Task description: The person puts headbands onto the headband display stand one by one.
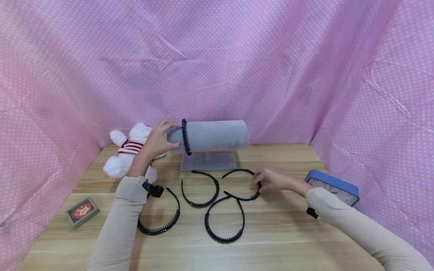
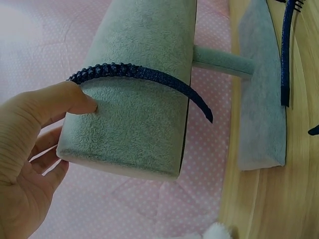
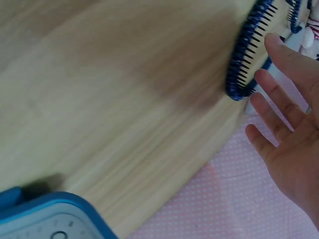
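A grey plush display roll (image 1: 217,134) stands on a flat base, with a dark toothed headband (image 1: 186,137) round its left part. My left hand (image 1: 159,138) straddles the roll's left end, thumb in front and other fingers over the far side. In the left wrist view, the thumb rests on the plush (image 2: 127,117) beside the headband (image 2: 159,77). My right hand (image 1: 271,179) reaches over another headband (image 1: 254,196) on the table. Its fingers (image 3: 279,97) are spread and nearly straight; the thumb is close to that headband's teeth (image 3: 244,59). Whether they touch cannot be told.
More dark headbands lie on the wooden table (image 1: 271,233): one near the middle (image 1: 203,204), one in front (image 1: 223,239), one at left (image 1: 159,230). A white plush toy (image 1: 116,165), a green frame (image 1: 82,212) and a blue clock (image 1: 333,186) stand around. Pink dotted cloth (image 1: 217,67) hangs behind.
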